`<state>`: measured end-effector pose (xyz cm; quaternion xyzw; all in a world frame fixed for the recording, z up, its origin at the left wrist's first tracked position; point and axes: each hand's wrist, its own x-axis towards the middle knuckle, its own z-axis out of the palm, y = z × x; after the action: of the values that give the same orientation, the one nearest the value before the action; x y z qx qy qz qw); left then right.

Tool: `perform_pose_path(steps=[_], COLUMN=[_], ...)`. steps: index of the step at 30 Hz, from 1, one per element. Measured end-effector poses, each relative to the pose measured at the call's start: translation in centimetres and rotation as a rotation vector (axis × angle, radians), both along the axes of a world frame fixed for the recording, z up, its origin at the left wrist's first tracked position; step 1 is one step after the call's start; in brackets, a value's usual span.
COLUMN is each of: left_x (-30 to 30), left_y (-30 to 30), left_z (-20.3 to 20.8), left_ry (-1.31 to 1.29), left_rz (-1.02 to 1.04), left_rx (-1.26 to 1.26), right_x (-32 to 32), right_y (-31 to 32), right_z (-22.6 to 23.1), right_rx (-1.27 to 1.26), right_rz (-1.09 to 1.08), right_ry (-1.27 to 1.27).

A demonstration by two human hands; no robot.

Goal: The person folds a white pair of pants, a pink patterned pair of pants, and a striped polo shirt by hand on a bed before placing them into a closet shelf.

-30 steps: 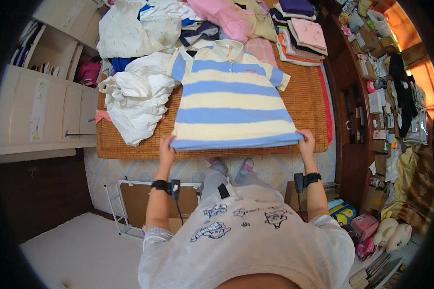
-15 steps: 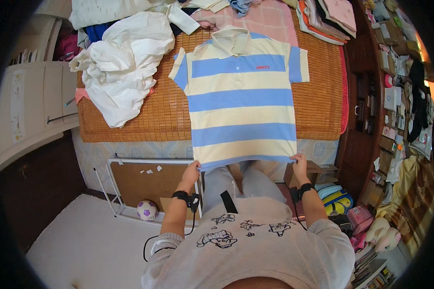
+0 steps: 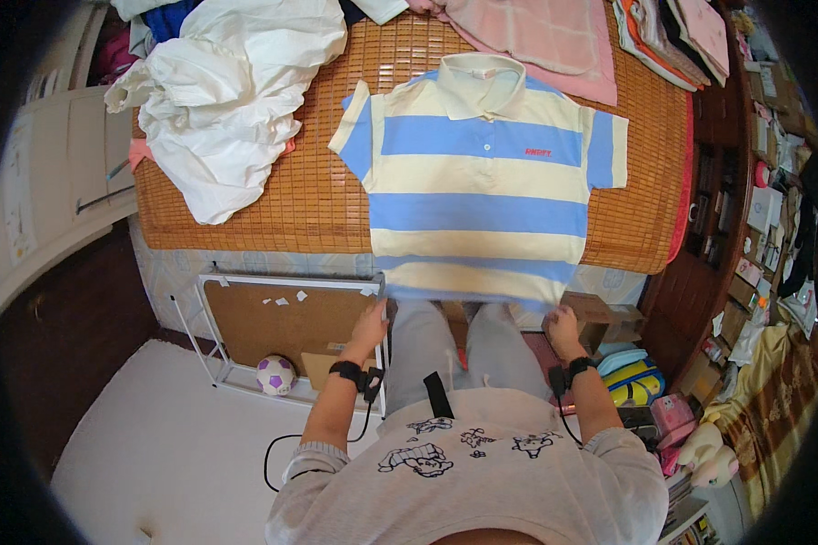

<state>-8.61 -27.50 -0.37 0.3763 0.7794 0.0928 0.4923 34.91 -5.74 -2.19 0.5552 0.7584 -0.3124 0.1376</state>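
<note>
A short-sleeved polo shirt (image 3: 478,214) with blue and cream stripes lies front up, its collar pointing away from me. Its upper part rests on a brown woven mat (image 3: 327,204), while the hem hangs past the mat's front edge and looks blurred. At the hem's left corner, my left hand (image 3: 369,327) is closed on the cloth. My right hand (image 3: 563,331) grips the right corner, with its fingers pinched together. A dark band with a cable sits on each of my wrists.
Crumpled white cloth (image 3: 232,109) lies on the mat's left side. A pink blanket (image 3: 536,32) and folded clothes (image 3: 668,41) are at the back. Below stand a white-framed board (image 3: 286,318) and a purple-and-white ball (image 3: 275,374). Shelves with boxes (image 3: 763,213) line the right.
The shirt's hem, stretched straight before, now sags and blurs between my hands. Both hands have come slightly lower. The view has shifted, so the shirt appears farther right.
</note>
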Motion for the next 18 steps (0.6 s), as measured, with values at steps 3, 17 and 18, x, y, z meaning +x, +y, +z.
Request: perform_pose_path(steps=[3, 17, 18], left_x=[-4.1, -21.7, -22.3], left_y=[7.6, 26.0, 25.9], left_z=[1.1, -3.7, -3.8], left_ry=[0.117, 0.529, 0.425], left_rz=[0.066, 0.064, 0.001], left_rx=[0.163, 0.427, 0.366], right_x=[-9.5, -47.6, -48.6], right_y=[4.6, 14.1, 14.3], right_z=[1.6, 4.7, 4.1], right_rx=[-0.015, 0.084, 0.108], right_rz=[0.053, 0.296, 0.325], right_ry=[0.141, 0.657, 0.678])
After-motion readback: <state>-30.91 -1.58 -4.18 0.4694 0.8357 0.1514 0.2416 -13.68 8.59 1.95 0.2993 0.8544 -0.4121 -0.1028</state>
